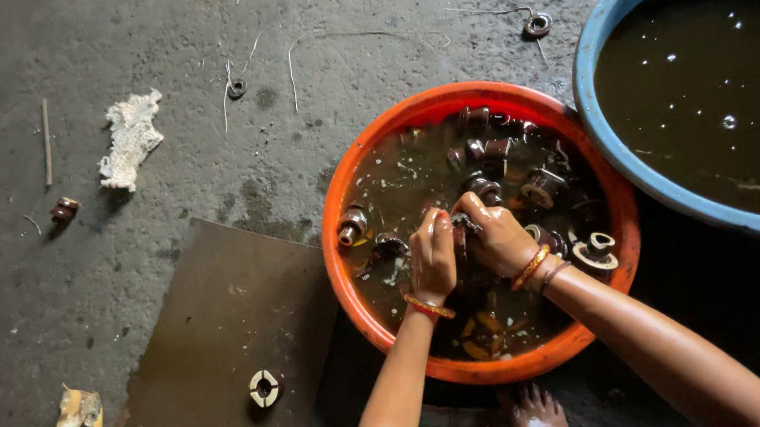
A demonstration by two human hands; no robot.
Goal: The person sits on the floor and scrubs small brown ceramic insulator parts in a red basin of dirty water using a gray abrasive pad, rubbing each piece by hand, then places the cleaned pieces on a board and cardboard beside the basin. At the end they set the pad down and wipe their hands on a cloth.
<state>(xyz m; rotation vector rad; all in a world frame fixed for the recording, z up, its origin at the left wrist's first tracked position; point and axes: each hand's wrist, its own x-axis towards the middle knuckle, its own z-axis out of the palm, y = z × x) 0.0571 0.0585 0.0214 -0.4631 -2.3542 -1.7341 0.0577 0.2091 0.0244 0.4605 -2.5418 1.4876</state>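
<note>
Two hands, left hand [431, 257] and right hand [496, 231], are closing their fingers around one dark ceramic spool [463, 224] over the orange basin [348, 271] of murky water, scrubbing it; turning it for unscrubbed faces probably comes next

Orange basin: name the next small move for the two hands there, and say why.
Probably lift the small dark piece clear of the murky water and set it on the brown board. Both the left hand and right hand grip it together above the orange basin, and one washed-looking pale ring piece already lies on that board.
</note>
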